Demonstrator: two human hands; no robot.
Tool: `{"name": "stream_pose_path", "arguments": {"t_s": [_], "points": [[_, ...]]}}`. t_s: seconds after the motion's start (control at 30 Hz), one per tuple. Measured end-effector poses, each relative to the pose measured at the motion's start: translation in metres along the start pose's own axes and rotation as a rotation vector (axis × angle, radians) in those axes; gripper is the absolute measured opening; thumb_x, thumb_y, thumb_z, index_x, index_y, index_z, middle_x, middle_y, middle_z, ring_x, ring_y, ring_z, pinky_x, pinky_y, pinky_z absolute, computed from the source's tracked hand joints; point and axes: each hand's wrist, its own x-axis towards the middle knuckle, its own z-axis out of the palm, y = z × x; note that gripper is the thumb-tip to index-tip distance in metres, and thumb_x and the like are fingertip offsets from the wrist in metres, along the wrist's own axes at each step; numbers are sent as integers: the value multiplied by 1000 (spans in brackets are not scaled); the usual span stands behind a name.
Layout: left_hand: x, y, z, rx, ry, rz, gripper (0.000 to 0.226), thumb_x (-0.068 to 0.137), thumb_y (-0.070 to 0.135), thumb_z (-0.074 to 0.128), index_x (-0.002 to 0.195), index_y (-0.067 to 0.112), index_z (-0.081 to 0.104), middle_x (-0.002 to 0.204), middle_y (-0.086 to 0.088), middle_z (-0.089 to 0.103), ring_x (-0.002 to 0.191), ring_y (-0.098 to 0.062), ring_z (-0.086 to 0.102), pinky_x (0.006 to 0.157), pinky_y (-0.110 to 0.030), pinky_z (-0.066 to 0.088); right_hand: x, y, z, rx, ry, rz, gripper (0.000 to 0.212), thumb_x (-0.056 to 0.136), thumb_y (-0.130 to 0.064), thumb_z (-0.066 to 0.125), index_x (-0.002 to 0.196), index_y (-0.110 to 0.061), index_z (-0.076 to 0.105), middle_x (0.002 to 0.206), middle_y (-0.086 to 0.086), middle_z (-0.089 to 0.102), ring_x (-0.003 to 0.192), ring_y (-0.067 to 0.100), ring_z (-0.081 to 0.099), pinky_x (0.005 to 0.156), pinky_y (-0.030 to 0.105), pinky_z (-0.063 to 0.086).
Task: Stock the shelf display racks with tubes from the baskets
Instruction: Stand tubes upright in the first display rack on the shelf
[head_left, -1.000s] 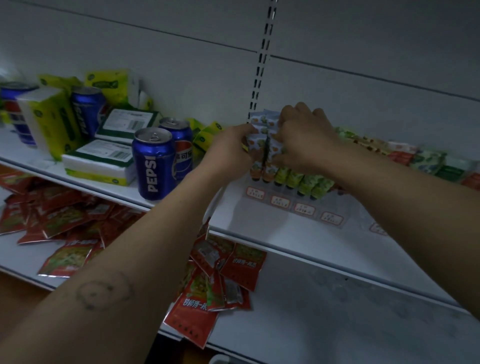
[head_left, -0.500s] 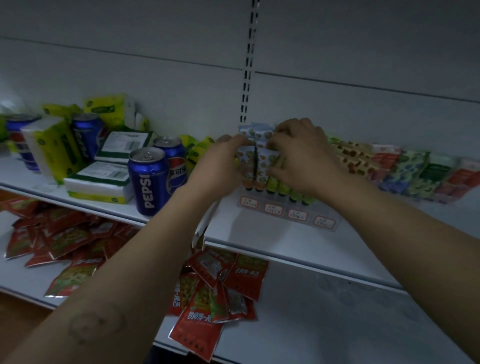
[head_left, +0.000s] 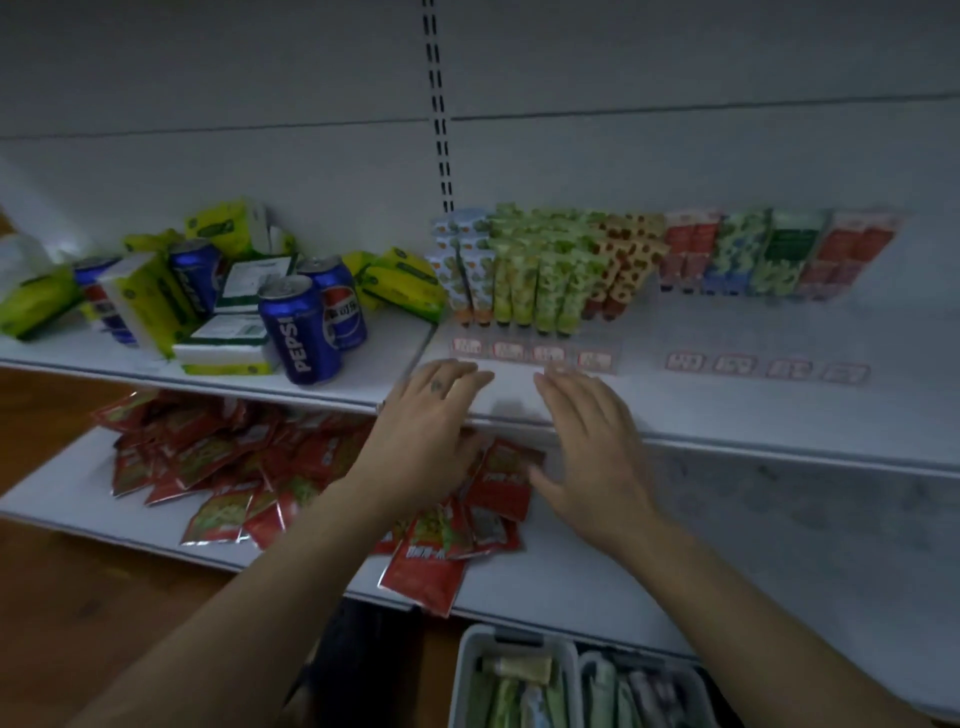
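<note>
Clear display racks (head_left: 535, 343) on the upper shelf hold rows of upright tubes: blue-and-orange tubes (head_left: 465, 270) at the left, green tubes (head_left: 540, 275) beside them, then orange-patterned tubes (head_left: 626, 260) and more coloured ones (head_left: 769, 249) to the right. My left hand (head_left: 426, 431) and my right hand (head_left: 592, 441) hover in front of the shelf edge below the racks, fingers spread, holding nothing. Two white baskets (head_left: 467, 660) with loose tubes (head_left: 519, 691) sit at the bottom of the view.
Pepsi cans (head_left: 301, 332) and yellow-green tissue packs (head_left: 145, 301) crowd the upper shelf's left part. Red snack packets (head_left: 218, 467) lie heaped on the lower shelf (head_left: 727, 545). A slotted upright (head_left: 439, 104) runs up the white back panel.
Both hands have let go of the blue-and-orange tubes in the rack and drawn back toward me and down. The view has tilted down, bringing the baskets into sight.
</note>
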Motion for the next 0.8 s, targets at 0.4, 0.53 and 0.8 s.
{"name": "stream_pose_path", "arguments": {"t_s": [0.4,0.53,0.8], "points": [[-141,43,111,-69,-388,-312,58,84,40,66,134,17,47,132,-4,50,125,-30,42,96,-43,37,-121,-5,69,138,-615,184,75,89,-41,59,149,-15,22,149,4,29,135,25,29,110,36,27],[-185,56,147,-117,-620,-439,61,84,41,63,138,21,41,135,-3,45,127,-28,39,96,-39,38,-166,7,91,150,-917,297,69,90,-39,58,146,-14,27,144,9,34,130,28,35,105,40,35],[-219,71,193,-288,-913,-565,57,85,36,65,132,12,46,130,-12,49,122,-30,44,96,-38,45,-215,-7,125,104,-1257,207,55,91,-20,56,141,-13,33,139,12,37,112,32,51,83,40,49]]}}
